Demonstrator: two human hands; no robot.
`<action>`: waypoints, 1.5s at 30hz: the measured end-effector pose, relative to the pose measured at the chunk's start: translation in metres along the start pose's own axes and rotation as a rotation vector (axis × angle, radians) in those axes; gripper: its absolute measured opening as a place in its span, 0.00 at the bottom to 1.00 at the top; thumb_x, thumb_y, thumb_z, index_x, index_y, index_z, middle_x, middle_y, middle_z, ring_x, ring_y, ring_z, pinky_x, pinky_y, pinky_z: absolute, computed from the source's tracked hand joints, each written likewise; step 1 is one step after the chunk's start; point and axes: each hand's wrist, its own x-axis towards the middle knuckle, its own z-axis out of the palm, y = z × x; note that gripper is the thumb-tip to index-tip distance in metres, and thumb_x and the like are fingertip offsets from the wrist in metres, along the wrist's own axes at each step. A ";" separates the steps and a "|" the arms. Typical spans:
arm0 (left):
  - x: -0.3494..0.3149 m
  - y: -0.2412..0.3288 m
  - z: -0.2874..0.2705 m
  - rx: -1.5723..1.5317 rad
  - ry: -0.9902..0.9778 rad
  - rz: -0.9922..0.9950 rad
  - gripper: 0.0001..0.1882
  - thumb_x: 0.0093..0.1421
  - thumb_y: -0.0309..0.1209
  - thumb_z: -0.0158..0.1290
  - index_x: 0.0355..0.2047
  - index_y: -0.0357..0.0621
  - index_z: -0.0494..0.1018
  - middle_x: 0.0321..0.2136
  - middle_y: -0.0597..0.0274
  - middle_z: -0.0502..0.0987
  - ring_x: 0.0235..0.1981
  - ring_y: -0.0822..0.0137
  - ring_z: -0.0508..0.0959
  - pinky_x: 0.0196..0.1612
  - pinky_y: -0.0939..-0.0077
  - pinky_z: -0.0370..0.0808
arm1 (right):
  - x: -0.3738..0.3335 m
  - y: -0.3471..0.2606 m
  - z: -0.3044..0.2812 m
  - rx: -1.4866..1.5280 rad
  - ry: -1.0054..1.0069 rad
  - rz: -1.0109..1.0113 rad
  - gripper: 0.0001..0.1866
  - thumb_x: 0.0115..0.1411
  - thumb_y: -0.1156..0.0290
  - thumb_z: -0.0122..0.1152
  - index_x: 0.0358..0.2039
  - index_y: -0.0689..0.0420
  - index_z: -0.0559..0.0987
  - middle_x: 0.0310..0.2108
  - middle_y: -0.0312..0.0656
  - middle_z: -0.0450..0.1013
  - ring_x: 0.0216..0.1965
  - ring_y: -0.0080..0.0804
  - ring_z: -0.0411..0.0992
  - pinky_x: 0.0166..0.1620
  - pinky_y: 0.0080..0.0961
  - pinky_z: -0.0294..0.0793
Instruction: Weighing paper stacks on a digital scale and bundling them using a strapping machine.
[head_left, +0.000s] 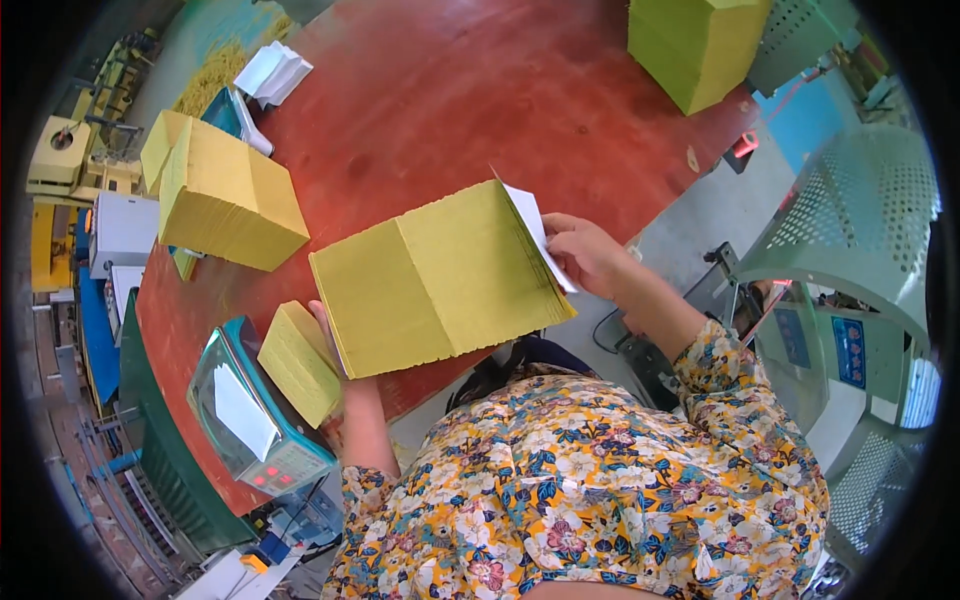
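A stack of folded yellow paper sheets (430, 275), creased across the middle, is held tilted in front of my body. My left hand (357, 390) grips its left end, with most of the fingers hidden behind it. At the right end, a white sheet of paper (530, 225) stands up along the edge. Bent fingers of my right hand (585, 255) pinch this white sheet. Beside my left hand, a smaller yellow paper block (300, 362) rests by a teal digital scale (290, 455). White papers (243, 412) lie on the scale.
A red table (450, 100) spreads ahead. Tall yellow paper stacks (235, 195) stand at the left, another yellow stack (690, 50) at the far right. White folded papers (272, 73) lie at the far left edge. A perforated green metal guard (850, 215) curves beside the table's right side.
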 end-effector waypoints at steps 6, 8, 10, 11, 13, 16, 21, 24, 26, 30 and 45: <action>-0.004 0.012 0.039 0.054 0.019 -0.067 0.37 0.69 0.59 0.34 0.63 0.39 0.61 0.58 0.54 0.68 0.57 0.59 0.70 0.61 0.64 0.67 | 0.004 0.016 -0.011 -0.603 0.162 -0.294 0.27 0.56 0.79 0.49 0.59 0.62 0.67 0.33 0.38 0.73 0.27 0.20 0.71 0.27 0.20 0.68; -0.003 0.016 0.036 0.035 0.071 -0.095 0.33 0.70 0.55 0.35 0.62 0.40 0.62 0.57 0.54 0.69 0.56 0.59 0.71 0.60 0.63 0.67 | -0.007 0.008 0.009 -0.734 0.229 -0.322 0.27 0.57 0.78 0.47 0.60 0.58 0.68 0.36 0.44 0.75 0.34 0.31 0.73 0.34 0.27 0.71; -0.003 0.016 0.033 0.015 0.047 -0.093 0.32 0.71 0.54 0.35 0.62 0.40 0.62 0.57 0.55 0.69 0.56 0.59 0.71 0.60 0.63 0.68 | -0.012 0.006 0.019 -0.861 0.314 -0.357 0.27 0.58 0.77 0.45 0.60 0.55 0.69 0.38 0.50 0.77 0.40 0.42 0.76 0.42 0.34 0.73; -0.002 0.016 0.031 -0.003 0.024 -0.094 0.31 0.71 0.52 0.36 0.62 0.41 0.63 0.57 0.55 0.70 0.56 0.59 0.71 0.60 0.63 0.68 | -0.012 0.008 0.020 -0.932 0.323 -0.415 0.26 0.59 0.77 0.45 0.59 0.53 0.70 0.39 0.51 0.77 0.41 0.46 0.76 0.43 0.37 0.73; -0.001 0.015 0.028 -0.022 -0.021 -0.094 0.31 0.71 0.52 0.35 0.62 0.41 0.63 0.57 0.55 0.69 0.56 0.59 0.71 0.60 0.62 0.68 | -0.009 0.016 0.018 -1.002 0.355 -0.476 0.25 0.59 0.76 0.46 0.58 0.51 0.71 0.40 0.53 0.76 0.42 0.50 0.75 0.43 0.40 0.73; 0.000 0.012 0.035 -0.011 -0.030 -0.082 0.29 0.71 0.51 0.35 0.62 0.42 0.62 0.58 0.57 0.69 0.57 0.60 0.70 0.60 0.62 0.68 | -0.004 0.024 0.011 -1.087 0.300 -0.631 0.22 0.59 0.74 0.49 0.55 0.49 0.73 0.40 0.50 0.76 0.41 0.52 0.75 0.43 0.42 0.73; 0.004 0.009 0.031 0.066 0.021 -0.041 0.28 0.71 0.49 0.36 0.63 0.44 0.60 0.58 0.58 0.68 0.58 0.61 0.69 0.60 0.64 0.67 | -0.018 0.016 0.024 -1.395 0.441 -0.676 0.19 0.59 0.70 0.54 0.52 0.46 0.76 0.35 0.46 0.73 0.37 0.48 0.74 0.41 0.40 0.74; 0.000 0.009 0.031 0.074 0.052 -0.070 0.27 0.71 0.49 0.37 0.63 0.46 0.60 0.57 0.58 0.68 0.57 0.61 0.69 0.60 0.65 0.66 | -0.021 0.015 0.024 -1.396 0.451 -0.690 0.19 0.60 0.69 0.55 0.52 0.45 0.76 0.34 0.45 0.73 0.37 0.47 0.74 0.41 0.40 0.74; -0.001 0.012 0.037 0.116 0.049 -0.086 0.27 0.70 0.49 0.38 0.62 0.46 0.61 0.57 0.58 0.68 0.57 0.61 0.69 0.59 0.64 0.67 | -0.021 0.016 0.025 -1.385 0.455 -0.742 0.18 0.60 0.68 0.55 0.52 0.45 0.76 0.36 0.45 0.73 0.37 0.47 0.75 0.42 0.39 0.75; -0.001 0.015 0.053 0.110 0.119 -0.105 0.29 0.70 0.51 0.38 0.59 0.41 0.65 0.53 0.56 0.72 0.52 0.60 0.73 0.55 0.65 0.72 | -0.018 0.016 0.017 -1.409 0.421 -0.938 0.16 0.61 0.67 0.55 0.50 0.50 0.78 0.41 0.46 0.76 0.40 0.43 0.77 0.44 0.33 0.75; -0.004 0.018 0.040 0.050 0.174 -0.074 0.28 0.70 0.51 0.39 0.57 0.41 0.67 0.51 0.57 0.75 0.50 0.63 0.75 0.54 0.68 0.73 | -0.052 -0.015 0.040 -0.693 0.130 -0.349 0.31 0.71 0.46 0.36 0.57 0.58 0.74 0.43 0.33 0.76 0.44 0.22 0.70 0.46 0.21 0.69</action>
